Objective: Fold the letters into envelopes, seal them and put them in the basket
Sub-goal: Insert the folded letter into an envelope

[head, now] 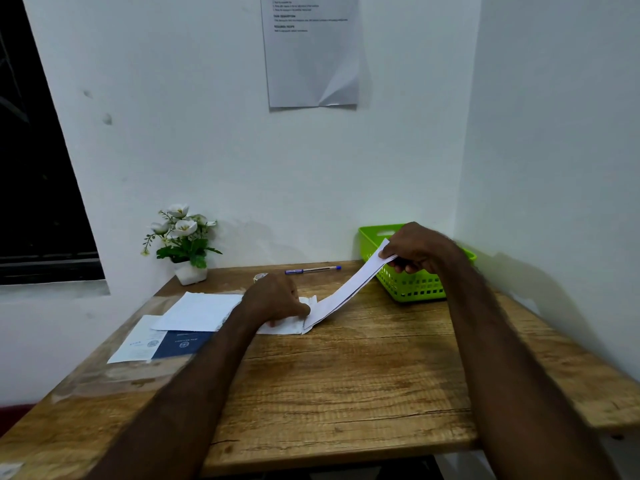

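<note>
Taking the green basket [412, 287] at the table's far right corner as the landmark, the nearest thing to the camera is bare wooden table [346, 382], well short of the basket. Farther in and to the basket's left, the left hand [277, 299] presses down, fingers curled, on a white envelope [287, 327] lying flat on the wood; whether it pinches the flap or only pins it cannot be told. A folded letter [349, 289] runs from the envelope's mouth up toward the basket, its low end at or just inside the opening and its high end pinched between thumb and fingers of the right hand [419, 247], which hovers in front of the basket's near rim. Left of the envelope, well away from the basket, lie a loose sheet [197, 311] and a blue and white booklet [162, 342] beneath it. Along the wall, left of the basket, are a pen [313, 270] and a potted flower [185, 242]. Judging by this, the letter is folded and is being slid in; sealing and dropping it in the basket remain, and the basket's contents cannot be seen.
</note>
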